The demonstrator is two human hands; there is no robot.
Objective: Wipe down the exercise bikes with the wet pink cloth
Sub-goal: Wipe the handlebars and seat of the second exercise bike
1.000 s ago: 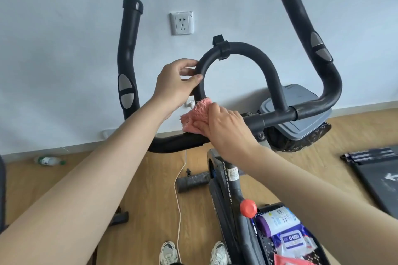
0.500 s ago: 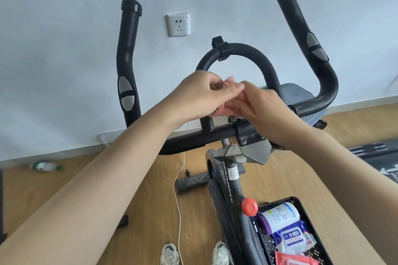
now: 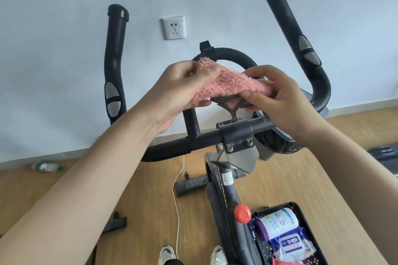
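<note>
The left forearm (image 3: 103, 178) and right forearm (image 3: 349, 163) are bare from the frame's edge to the wrists. The left hand (image 3: 178, 92) and right hand (image 3: 280, 101) are bare as well. At the bottom edge are a left shoe (image 3: 167, 255) and a right shoe (image 3: 218, 255), pale white-and-grey trainers with darker panels. Beside them is a sliver of dark fabric (image 3: 172, 262), perhaps trouser legs.

The one head-worn camera looks forward and down from close behind and above the handlebar (image 3: 204, 138), facing the wall (image 3: 64, 49) beyond it, with floor (image 3: 140, 200) and shoes (image 3: 167, 254) below it.
</note>
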